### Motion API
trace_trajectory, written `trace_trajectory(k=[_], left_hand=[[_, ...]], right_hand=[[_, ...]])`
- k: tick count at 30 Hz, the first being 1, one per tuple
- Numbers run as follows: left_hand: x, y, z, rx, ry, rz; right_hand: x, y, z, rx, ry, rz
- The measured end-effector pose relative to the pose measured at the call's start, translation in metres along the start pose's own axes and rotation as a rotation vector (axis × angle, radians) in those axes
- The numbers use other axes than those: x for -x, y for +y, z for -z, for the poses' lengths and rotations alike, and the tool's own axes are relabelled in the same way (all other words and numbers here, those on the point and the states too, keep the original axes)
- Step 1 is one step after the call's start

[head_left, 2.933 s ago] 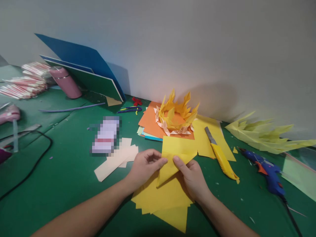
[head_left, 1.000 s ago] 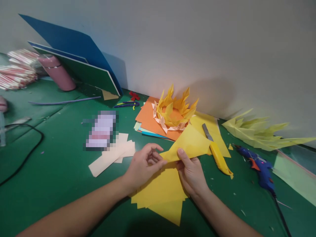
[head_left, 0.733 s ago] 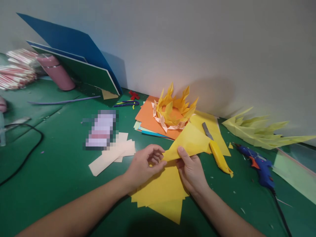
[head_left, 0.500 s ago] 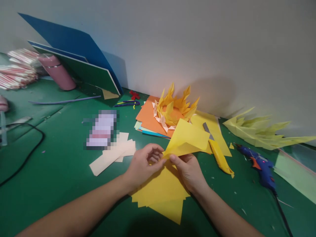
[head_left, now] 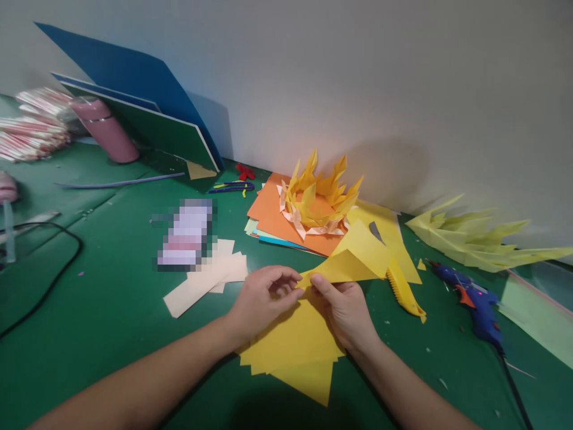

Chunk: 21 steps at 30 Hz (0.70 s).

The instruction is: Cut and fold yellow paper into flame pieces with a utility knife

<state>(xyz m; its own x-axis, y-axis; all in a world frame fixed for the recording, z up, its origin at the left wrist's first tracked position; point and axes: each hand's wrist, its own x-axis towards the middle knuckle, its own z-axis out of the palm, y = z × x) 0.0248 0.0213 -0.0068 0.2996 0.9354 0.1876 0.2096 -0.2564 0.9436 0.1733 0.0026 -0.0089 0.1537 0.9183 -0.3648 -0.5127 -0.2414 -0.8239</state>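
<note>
Between my hands is a sheet of yellow paper (head_left: pixel 351 267), with one flap folded over toward me. My left hand (head_left: pixel 268 298) pinches its left corner between thumb and fingers. My right hand (head_left: pixel 344 307) grips the near edge, thumb on top and fingers underneath. Below both hands lies a stack of yellow paper sheets (head_left: pixel 293 352) on the green table. Just right of the held sheet rests a yellow utility knife (head_left: pixel 403 289) with its blade out, partly covered by the paper. Beyond it sits a folded yellow-orange paper crown (head_left: pixel 320 200) on orange paper.
A blue glue gun (head_left: pixel 477 298) lies at right, near a pale yellow folded-paper piece (head_left: pixel 474 233). Left are cream paper strips (head_left: pixel 206 283), a blurred-out phone-like object (head_left: pixel 185 233) and a black cable (head_left: pixel 74 239). A pink bottle (head_left: pixel 107 131) stands by leaning boards (head_left: pixel 147 125).
The held yellow paper has tilted down and to the right, and its folded flap stands out more. My right thumb has shifted slightly; both hands keep their grip.
</note>
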Motion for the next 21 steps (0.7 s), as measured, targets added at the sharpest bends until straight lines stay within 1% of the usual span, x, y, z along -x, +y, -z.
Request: trace_trajectory(k=[3, 9, 21], left_hand=[[0.0, -0.0009, -0.0002, -0.035, 0.012, 0.013], [-0.0001, -0.0008, -0.0001, -0.087, 0.004, 0.02], [0.0004, 0.0035, 0.0005, -0.056, -0.022, 0.131]], right_hand=[[0.0011, -0.0013, -0.0006, -0.005, 0.003, -0.018], [0.0004, -0.0013, 0.0006, 0.012, 0.02, -0.002], [-0.0005, 0.0021, 0.0018, 0.026, 0.036, 0.01]])
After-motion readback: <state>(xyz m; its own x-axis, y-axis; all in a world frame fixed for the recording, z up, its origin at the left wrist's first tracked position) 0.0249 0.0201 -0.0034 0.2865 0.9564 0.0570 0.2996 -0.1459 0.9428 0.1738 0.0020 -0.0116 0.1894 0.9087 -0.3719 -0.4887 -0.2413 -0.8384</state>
